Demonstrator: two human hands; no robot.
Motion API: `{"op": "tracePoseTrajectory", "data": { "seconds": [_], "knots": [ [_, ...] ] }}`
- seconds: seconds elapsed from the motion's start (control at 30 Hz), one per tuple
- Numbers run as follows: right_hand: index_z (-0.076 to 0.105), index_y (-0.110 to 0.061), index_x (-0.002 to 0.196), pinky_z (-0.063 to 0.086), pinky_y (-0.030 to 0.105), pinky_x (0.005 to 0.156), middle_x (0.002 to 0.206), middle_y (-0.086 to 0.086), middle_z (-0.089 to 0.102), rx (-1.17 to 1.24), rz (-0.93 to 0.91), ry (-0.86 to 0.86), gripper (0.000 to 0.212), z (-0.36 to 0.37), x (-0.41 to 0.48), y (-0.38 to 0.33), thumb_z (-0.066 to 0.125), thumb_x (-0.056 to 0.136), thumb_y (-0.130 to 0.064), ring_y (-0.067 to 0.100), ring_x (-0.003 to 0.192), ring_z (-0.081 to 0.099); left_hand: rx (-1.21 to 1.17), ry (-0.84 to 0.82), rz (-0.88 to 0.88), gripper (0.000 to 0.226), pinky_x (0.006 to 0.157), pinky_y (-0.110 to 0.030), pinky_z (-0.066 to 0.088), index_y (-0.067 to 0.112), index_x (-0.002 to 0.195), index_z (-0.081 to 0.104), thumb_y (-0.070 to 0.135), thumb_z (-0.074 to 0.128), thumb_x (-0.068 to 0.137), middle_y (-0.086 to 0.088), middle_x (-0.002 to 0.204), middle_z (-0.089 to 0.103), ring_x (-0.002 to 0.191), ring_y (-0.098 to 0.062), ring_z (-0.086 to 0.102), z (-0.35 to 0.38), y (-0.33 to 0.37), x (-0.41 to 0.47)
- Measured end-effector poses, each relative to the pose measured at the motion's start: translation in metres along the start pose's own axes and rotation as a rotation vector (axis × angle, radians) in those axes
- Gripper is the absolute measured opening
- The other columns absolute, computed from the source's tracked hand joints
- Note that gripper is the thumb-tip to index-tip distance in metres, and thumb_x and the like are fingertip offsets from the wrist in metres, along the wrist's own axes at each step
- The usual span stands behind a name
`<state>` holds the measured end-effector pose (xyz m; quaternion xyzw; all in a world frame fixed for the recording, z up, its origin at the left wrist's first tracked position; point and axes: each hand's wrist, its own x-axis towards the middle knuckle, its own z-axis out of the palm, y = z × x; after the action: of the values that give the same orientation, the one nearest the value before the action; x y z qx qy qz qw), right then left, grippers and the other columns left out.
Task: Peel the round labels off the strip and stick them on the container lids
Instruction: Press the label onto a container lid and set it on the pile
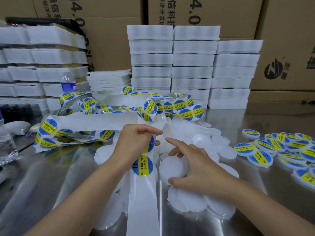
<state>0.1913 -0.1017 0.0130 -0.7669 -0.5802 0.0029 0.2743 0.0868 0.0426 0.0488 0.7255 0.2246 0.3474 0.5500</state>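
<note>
A long white backing strip (143,201) with round blue-and-yellow labels runs from the tangle at the back down toward me. My left hand (134,143) pinches the strip where a label (150,144) curls at its bend; a flat label (142,166) sits just below. My right hand (196,166) holds a plain white lid (172,167) between thumb and fingers, its forefinger stretched out toward the curled label. Several unlabelled white lids (187,198) lie heaped beneath both hands.
Lids with labels on them (262,150) lie in a pile at the right on the shiny metal table (51,184). The tangled label strip (105,113) covers the middle left. White foam stacks (192,65), cardboard boxes (281,48) and a water bottle (68,82) stand behind.
</note>
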Motion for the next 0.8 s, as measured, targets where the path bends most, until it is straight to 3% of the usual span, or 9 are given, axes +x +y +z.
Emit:
{"op": "tracePoseTrajectory", "data": {
  "seconds": [0.2, 0.33, 0.47, 0.57, 0.63, 0.7, 0.77, 0.8],
  "knots": [
    [0.013, -0.065, 0.119, 0.039, 0.030, 0.097, 0.107, -0.028, 0.047, 0.215, 0.043, 0.098, 0.090, -0.008, 0.000, -0.002, 0.076, 0.066, -0.029, 0.004, 0.107, 0.044, 0.028, 0.018, -0.001, 0.052, 0.059, -0.018, 0.054, 0.021, 0.062, 0.074, -0.012, 0.039, 0.081, 0.011, 0.074, 0.074, 0.068, -0.011, 0.072, -0.001, 0.000, 0.000],
    [0.014, -0.067, 0.120, 0.036, 0.017, 0.088, 0.107, -0.026, 0.051, 0.281, 0.029, 0.266, 0.093, -0.013, 0.001, 0.000, 0.077, 0.063, -0.030, -0.001, 0.102, 0.045, 0.075, -0.042, -0.018, 0.062, 0.060, -0.017, 0.054, 0.029, 0.056, 0.075, -0.014, 0.038, 0.081, 0.012, 0.070, 0.073, 0.071, -0.004, 0.071, 0.000, 0.000, 0.000],
    [0.014, -0.068, 0.124, 0.034, 0.018, 0.091, 0.106, -0.026, 0.052, 0.305, -0.012, 0.406, 0.098, -0.015, 0.000, 0.003, 0.079, 0.065, -0.024, 0.002, 0.103, 0.046, 0.084, -0.102, -0.021, 0.061, 0.064, -0.013, 0.054, 0.032, 0.060, 0.075, -0.014, 0.043, 0.085, 0.004, 0.084, 0.075, 0.075, -0.003, 0.071, 0.000, 0.001, -0.004],
    [0.015, -0.067, 0.127, 0.031, 0.012, 0.092, 0.109, -0.029, 0.051, 0.299, -0.042, 0.453, 0.099, -0.016, 0.000, 0.004, 0.079, 0.066, -0.023, 0.005, 0.106, 0.046, 0.039, -0.128, -0.073, 0.044, 0.084, -0.029, 0.056, 0.026, 0.069, 0.077, -0.006, 0.051, 0.085, -0.006, 0.085, 0.076, 0.087, -0.018, 0.072, 0.000, 0.002, -0.003],
    [0.015, -0.065, 0.128, 0.031, 0.011, 0.093, 0.109, -0.029, 0.052, 0.302, -0.062, 0.464, 0.098, -0.016, 0.000, 0.002, 0.079, 0.065, -0.026, 0.007, 0.107, 0.047, 0.028, -0.182, -0.128, 0.024, 0.093, -0.039, 0.052, 0.022, 0.071, 0.078, 0.009, 0.061, 0.081, -0.006, 0.083, 0.076, 0.090, -0.026, 0.070, 0.002, 0.003, -0.002],
    [0.015, -0.064, 0.130, 0.032, 0.012, 0.094, 0.110, -0.028, 0.052, 0.304, -0.085, 0.467, 0.095, -0.015, 0.000, 0.000, 0.075, 0.063, -0.031, 0.008, 0.107, 0.047, 0.024, -0.214, -0.178, 0.014, 0.080, -0.034, 0.053, 0.022, 0.067, 0.077, 0.026, 0.066, 0.075, -0.006, 0.076, 0.074, 0.075, -0.024, 0.067, 0.005, 0.004, -0.003],
    [0.017, -0.061, 0.131, 0.033, 0.015, 0.095, 0.110, -0.027, 0.053, 0.307, -0.105, 0.468, 0.093, -0.015, 0.001, -0.002, 0.074, 0.063, -0.031, 0.008, 0.107, 0.048, 0.037, -0.238, -0.207, 0.022, 0.061, -0.021, 0.048, 0.022, 0.062, 0.074, 0.036, 0.067, 0.077, -0.003, 0.068, 0.071, 0.060, -0.014, 0.061, 0.005, 0.004, -0.004],
    [0.018, -0.062, 0.131, 0.034, 0.016, 0.095, 0.111, -0.027, 0.053, 0.309, -0.111, 0.466, 0.092, -0.015, 0.001, -0.002, 0.073, 0.063, -0.031, 0.008, 0.107, 0.048, 0.049, -0.266, -0.211, 0.023, 0.059, -0.020, 0.047, 0.023, 0.064, 0.075, 0.038, 0.067, 0.079, -0.003, 0.071, 0.072, 0.059, -0.012, 0.062, 0.006, 0.004, -0.004]
  ]
}}
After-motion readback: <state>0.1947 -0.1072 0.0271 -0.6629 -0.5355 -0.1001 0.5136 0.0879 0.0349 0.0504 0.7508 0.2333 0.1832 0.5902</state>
